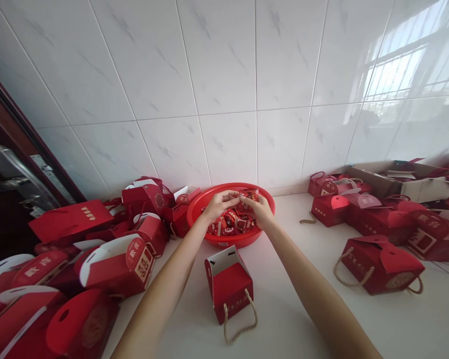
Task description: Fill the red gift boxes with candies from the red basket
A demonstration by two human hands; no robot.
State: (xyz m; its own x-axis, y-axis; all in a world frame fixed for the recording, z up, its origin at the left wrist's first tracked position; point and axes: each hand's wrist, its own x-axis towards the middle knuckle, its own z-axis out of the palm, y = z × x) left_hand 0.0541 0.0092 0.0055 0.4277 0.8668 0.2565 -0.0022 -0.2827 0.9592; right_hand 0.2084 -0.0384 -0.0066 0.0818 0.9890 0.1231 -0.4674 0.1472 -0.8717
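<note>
My left hand [221, 203] and my right hand [262, 209] meet above a red plastic basket [224, 240]. Red wrapped candies [232, 222] lie heaped in it. My right hand is closed around a few red wrapped candies [249, 195] near the basket's far rim. The fingers of my left hand pinch together close to the right thumb; what lies between them is too small to make out. In front of the basket, between my forearms, stands a red gift box [232, 294] with its top open and a rope handle hanging toward me.
Many red gift boxes [112, 267] crowd the left side beside a door handle [15, 174]. More red boxes [381, 264] stand to the right, in front of a cardboard carton [415, 187]. A loose rope handle [309, 219] lies near them. A tiled wall [228, 139] rises behind the basket.
</note>
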